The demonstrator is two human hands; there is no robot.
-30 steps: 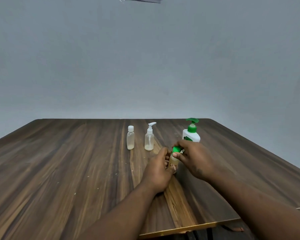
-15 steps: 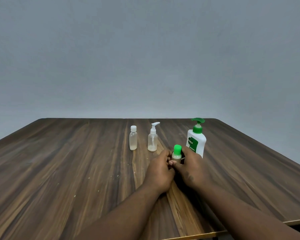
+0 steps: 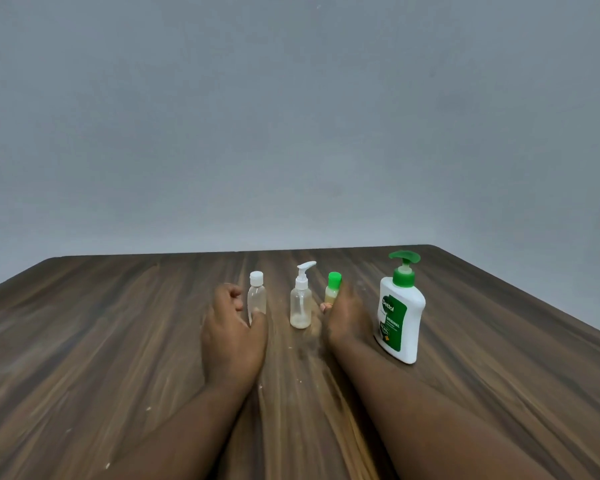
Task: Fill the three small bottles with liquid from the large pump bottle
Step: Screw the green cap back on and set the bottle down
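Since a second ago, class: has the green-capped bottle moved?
Yes. The green-capped bottle moved back, farther away, into line beside the clear pump bottle.

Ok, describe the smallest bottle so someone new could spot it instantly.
On the dark wooden table, find the large white pump bottle with a green pump head. Nearest it in the row of three stands the small green-capped bottle, held by the right hand. Its neighbours, the clear pump bottle and clear screw-cap bottle, have white tops.

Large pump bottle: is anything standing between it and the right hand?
Nothing visible. Only bare table lies between the right hand, which holds the green-capped bottle, and the large pump bottle to its right.
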